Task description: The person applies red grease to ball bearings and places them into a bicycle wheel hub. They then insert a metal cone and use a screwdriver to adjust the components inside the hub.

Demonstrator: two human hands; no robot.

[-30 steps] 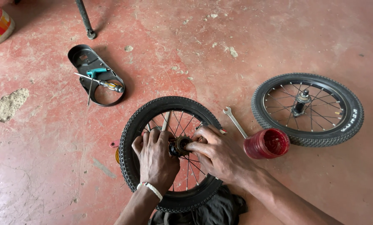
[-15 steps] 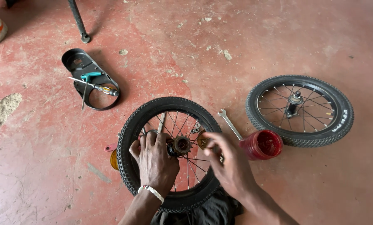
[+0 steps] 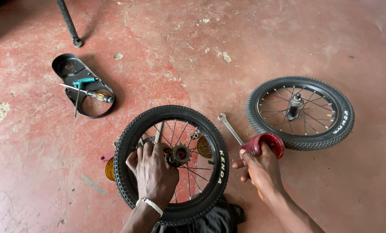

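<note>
Open floor (image 3: 266,47) ahead, wide passage. My right hand (image 3: 259,170) is hemmed in: near wheel (image 3: 218,172) on its left, red tub (image 3: 266,144) and spanner (image 3: 229,128) in front, second wheel (image 3: 300,113) just beyond. Chain guard (image 3: 65,69) with tools blocks far left.

Black cloth (image 3: 210,220) cut off below.

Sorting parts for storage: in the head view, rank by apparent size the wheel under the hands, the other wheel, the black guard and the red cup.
Wheel under the hands and other wheel: alike, nearness unsure.
Black guard.
Red cup.
</note>
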